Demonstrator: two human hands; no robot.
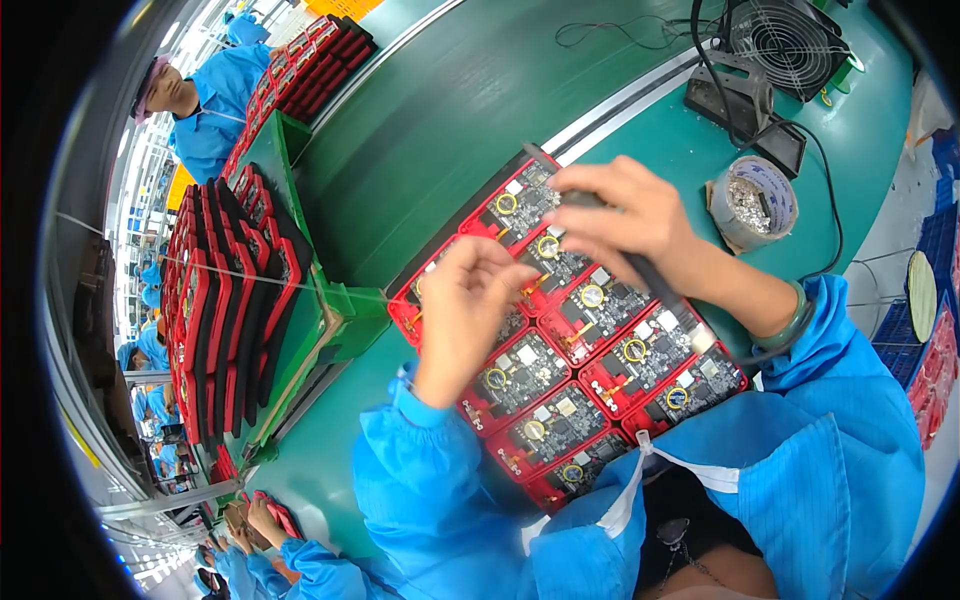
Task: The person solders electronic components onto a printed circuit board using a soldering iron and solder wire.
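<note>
In front of me lies a black-edged tray of red cases (603,372), set in rows, each with a dark circuit board and a round part ringed in yellow. My left hand (467,305) is over the tray's left part, thumb and fingertips drawn together; what they hold, if anything, is hidden. My right hand (640,215), blurred, is closed around a long dark stick-like tool (652,278) above the far right cases. The tool slants down toward my body and has a pale block-like end. Its exact kind is too smeared to tell.
Stacked red-and-black trays (225,310) stand in a green holder at left, near a green belt (400,130). Right of the tray are a tape roll (752,200) holding silvery bits, a metal stand (745,110), a cable and a fan (785,45). Co-workers in blue (215,110) are at left.
</note>
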